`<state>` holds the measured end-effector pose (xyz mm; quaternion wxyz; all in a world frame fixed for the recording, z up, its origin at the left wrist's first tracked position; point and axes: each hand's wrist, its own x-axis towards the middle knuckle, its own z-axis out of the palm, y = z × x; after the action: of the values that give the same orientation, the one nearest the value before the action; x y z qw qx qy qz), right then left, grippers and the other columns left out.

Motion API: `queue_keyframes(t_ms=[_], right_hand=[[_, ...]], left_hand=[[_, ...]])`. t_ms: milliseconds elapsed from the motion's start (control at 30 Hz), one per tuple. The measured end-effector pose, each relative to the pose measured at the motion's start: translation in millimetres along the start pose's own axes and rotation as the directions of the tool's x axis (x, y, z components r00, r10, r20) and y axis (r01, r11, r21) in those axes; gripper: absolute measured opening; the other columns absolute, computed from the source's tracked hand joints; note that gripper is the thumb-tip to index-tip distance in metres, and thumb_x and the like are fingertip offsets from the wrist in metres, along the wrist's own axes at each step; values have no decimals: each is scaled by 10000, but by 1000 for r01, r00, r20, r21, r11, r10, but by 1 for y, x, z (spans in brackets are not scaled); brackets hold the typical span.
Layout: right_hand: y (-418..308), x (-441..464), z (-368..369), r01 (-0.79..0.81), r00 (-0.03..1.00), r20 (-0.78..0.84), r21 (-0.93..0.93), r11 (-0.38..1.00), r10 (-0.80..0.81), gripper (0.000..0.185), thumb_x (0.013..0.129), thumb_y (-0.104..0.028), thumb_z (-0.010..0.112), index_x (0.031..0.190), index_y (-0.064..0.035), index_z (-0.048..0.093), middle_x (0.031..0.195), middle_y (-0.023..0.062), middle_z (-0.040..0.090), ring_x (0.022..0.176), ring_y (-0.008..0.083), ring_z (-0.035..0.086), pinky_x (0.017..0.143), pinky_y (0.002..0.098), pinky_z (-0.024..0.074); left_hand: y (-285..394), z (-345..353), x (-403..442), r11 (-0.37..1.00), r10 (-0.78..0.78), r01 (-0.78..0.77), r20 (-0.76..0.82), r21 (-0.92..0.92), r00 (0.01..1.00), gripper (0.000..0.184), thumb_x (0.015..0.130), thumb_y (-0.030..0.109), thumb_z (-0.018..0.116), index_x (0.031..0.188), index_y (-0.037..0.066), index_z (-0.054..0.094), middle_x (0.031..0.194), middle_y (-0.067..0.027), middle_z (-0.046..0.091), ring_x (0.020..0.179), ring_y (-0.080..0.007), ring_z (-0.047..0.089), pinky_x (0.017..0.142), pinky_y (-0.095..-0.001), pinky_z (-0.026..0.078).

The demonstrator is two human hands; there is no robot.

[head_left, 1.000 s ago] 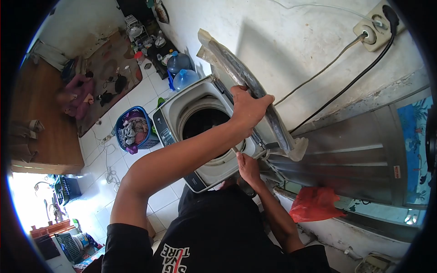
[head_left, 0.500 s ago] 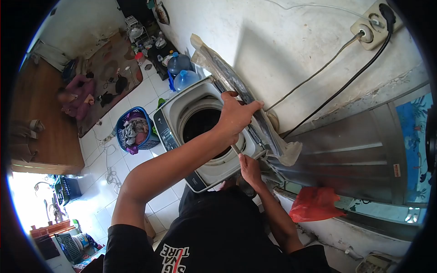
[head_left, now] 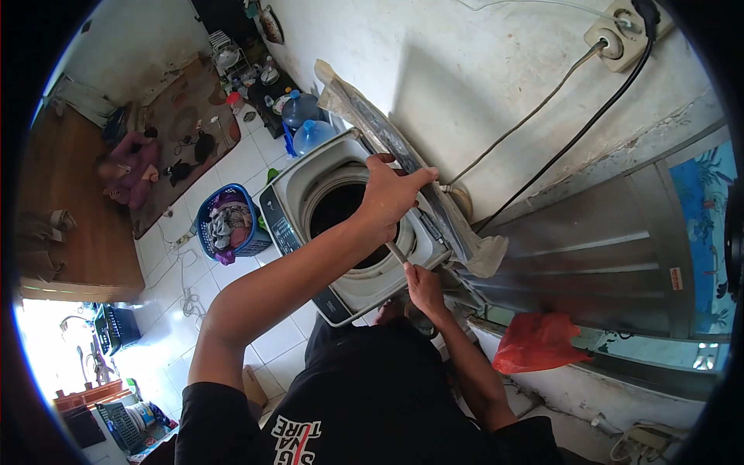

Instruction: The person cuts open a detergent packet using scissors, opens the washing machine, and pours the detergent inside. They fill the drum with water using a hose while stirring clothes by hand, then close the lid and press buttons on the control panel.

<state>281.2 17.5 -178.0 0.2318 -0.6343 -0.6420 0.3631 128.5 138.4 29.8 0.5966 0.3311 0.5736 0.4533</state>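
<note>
A top-loading washing machine [head_left: 372, 293] stands before me with its round tub opening [head_left: 337, 209] uncovered. Its raised, folded lid [head_left: 447, 211], covered in cloudy plastic, slants along the wall side. My left hand [head_left: 394, 194] reaches across the tub and grips the lid's edge, its fingers partly hidden. Near the machine's front right edge, my right hand [head_left: 424, 287] is closed round a thin pale stick [head_left: 396, 252]. The stick's upper end runs up under my left hand, where its contact cannot be made out. Inside, the tub is dark.
A blue basket [head_left: 256, 242] of clothes stands left of the machine. Behind it are large water bottles [head_left: 312, 136]. A person [head_left: 136, 170] sits by a rug. Cables run from a wall socket [head_left: 626, 32] on the right. A red plastic bag [head_left: 537, 342] hangs at lower right.
My left hand and the lid have moved left and down, towards the tub. My right hand stays nearly in place with the stick, more of which now shows.
</note>
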Motion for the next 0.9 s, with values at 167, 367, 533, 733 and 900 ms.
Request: queue_keyframes(t_ms=[167,367,533,733,900], right_hand=[[4,-3,1,17,1000,23,23,1000,-18,517,1021,-422,451,781,19,573,653,262,538,675,474,571,589,488,427],[4,-7,0,18,1000,4,16,1000,-18,511,1021,-418,456,778,16,572,657,256,550,683,474,578,589,491,428],[0,-8,-5,0,1000,12,49,999,0,507,1022,-416,457,778,14,570,657,251,545,680,482,558,578,481,425],[7,-7,0,13,1000,-2,26,1000,-13,497,1019,-408,469,777,15,564,657,249,530,663,464,555,575,478,417],[11,-10,-3,68,997,34,86,994,-71,480,1020,-390,482,774,17,552,627,237,490,600,448,487,549,450,394]], left_hand=[[5,-1,-4,999,-33,32,19,20,999,836,784,248,801,1334,-57,252,1158,-190,531,1036,-241,580,792,-376,519],[6,-4,-7,999,-39,38,29,36,999,853,788,256,797,1348,-63,238,1182,-199,515,1063,-249,571,818,-383,517],[6,-7,-8,998,-47,46,37,35,998,859,791,261,795,1353,-63,233,1193,-202,511,1081,-257,564,836,-388,510],[3,-8,-6,999,-40,39,51,29,998,890,789,268,800,1372,-67,217,1189,-198,515,1090,-257,560,839,-388,507],[3,-12,-11,999,-35,34,35,14,999,887,786,258,803,1380,-61,227,1192,-205,515,1065,-254,561,815,-378,505]])
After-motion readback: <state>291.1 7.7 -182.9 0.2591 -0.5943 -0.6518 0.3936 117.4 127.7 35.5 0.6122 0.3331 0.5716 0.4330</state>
